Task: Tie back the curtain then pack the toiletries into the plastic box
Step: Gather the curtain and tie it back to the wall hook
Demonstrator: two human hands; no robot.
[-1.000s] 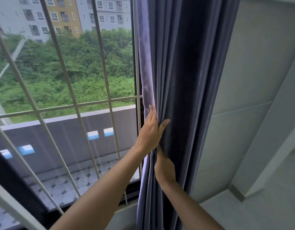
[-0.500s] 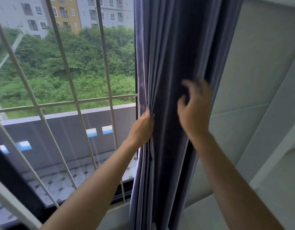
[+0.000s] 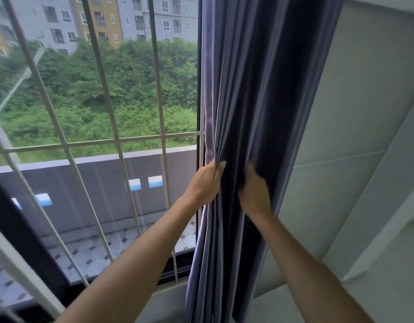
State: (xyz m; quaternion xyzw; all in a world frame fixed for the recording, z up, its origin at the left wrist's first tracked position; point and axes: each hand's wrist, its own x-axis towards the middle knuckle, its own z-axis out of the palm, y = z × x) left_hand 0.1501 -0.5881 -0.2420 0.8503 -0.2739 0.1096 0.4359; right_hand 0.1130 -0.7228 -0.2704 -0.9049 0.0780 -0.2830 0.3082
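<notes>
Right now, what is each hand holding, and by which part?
Both grip the purple curtain: the left hand its window-side edge folds, the right hand folds in the middle of the bunch.

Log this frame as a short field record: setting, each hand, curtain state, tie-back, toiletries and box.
setting: window with white grille, grey wall to its right
curtain: purple curtain bunched at the window's right edge, hanging loose
left hand: left hand grips the curtain's window-side folds
right hand: right hand grips folds beside it, fingers buried in the cloth
tie-back: none visible
toiletries, plastic box: not in view
stage: gathering the curtain, not yet tied
</notes>
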